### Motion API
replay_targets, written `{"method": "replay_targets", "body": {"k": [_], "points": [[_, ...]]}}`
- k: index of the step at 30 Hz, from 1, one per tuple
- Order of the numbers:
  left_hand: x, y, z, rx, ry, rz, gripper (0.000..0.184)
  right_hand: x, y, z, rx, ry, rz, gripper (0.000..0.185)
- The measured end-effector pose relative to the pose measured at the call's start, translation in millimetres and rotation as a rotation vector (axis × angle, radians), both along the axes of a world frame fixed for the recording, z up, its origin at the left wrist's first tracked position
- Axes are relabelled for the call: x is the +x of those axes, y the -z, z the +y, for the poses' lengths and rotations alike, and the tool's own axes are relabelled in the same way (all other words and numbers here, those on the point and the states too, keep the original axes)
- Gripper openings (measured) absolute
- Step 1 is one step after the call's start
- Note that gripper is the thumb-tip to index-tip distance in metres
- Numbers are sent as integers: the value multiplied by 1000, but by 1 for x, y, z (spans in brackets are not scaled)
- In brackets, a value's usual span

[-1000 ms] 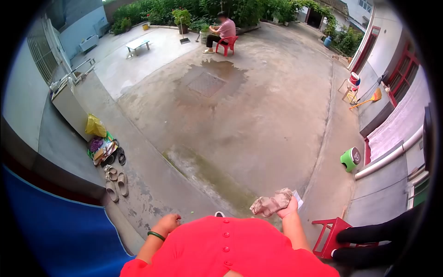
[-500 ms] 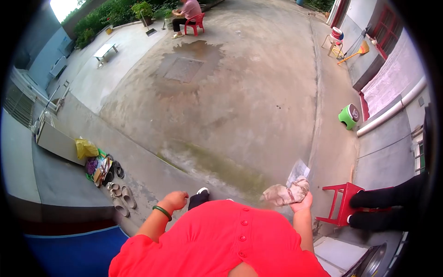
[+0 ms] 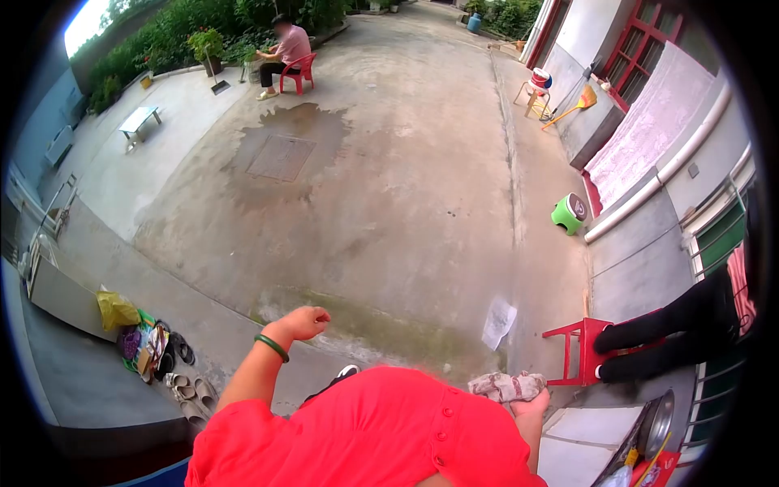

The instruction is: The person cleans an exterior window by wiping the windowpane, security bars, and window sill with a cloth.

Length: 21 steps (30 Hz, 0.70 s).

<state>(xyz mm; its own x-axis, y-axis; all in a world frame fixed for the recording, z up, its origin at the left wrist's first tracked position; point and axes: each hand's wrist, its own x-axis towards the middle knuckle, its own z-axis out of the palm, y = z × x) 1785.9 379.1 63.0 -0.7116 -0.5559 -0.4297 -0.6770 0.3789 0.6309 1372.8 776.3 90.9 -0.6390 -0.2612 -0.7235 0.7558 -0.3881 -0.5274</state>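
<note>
My right hand [image 3: 531, 403] is closed around a crumpled, pale pinkish-beige cloth [image 3: 507, 386], at the lower right beside my red shirt [image 3: 381, 430]. A white sheet [image 3: 498, 323] with faint markings shows just beyond the cloth; whether it touches my hand cannot be made out. My left hand [image 3: 308, 323], with a green bangle on the wrist, is held out over the concrete with its fingers curled in and nothing visible in them.
A person in black trousers rests their feet on a red stool [image 3: 586, 351] at right. A green stool [image 3: 570, 214] stands beyond. Shoes [image 3: 193, 398] and bags lie at left. Another person [image 3: 286, 57] sits on a red chair far off.
The view has swung right. My right hand has moved lower with the cloth, and the white sheet now appears farther from it. My left hand has risen in view.
</note>
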Motion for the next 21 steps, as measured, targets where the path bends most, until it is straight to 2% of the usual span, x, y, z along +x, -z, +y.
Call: {"method": "replay_targets", "body": {"k": [1,3,6,12,16,17,19,20,21], "points": [[6,-6,-15,-18,-58,42,32,-2,5,-7,-10,-6,18,31],[14,-35,-39,-162,-192,99,29,3,8,-20,-198,-125,45,30],[27,-62,-64,-276,-438,244,30,8,0,-43,-127,-190,46,29],[48,-116,-75,-228,-521,475,48,25,1,-66,-101,-276,10,31],[54,-170,-86,-54,-673,736,55,13,25,-63,-120,-298,-18,33],[55,-176,-91,-5,-733,825,56,10,32,-62,-142,-313,-27,34],[69,-153,-114,-41,-796,786,55,11,31,-64,-164,-329,-38,34],[81,-126,-134,-157,-810,698,54,17,23,-70,-159,-322,-29,34],[79,-133,-133,-274,-820,608,54,20,19,-75,-156,-315,-22,33]]}}
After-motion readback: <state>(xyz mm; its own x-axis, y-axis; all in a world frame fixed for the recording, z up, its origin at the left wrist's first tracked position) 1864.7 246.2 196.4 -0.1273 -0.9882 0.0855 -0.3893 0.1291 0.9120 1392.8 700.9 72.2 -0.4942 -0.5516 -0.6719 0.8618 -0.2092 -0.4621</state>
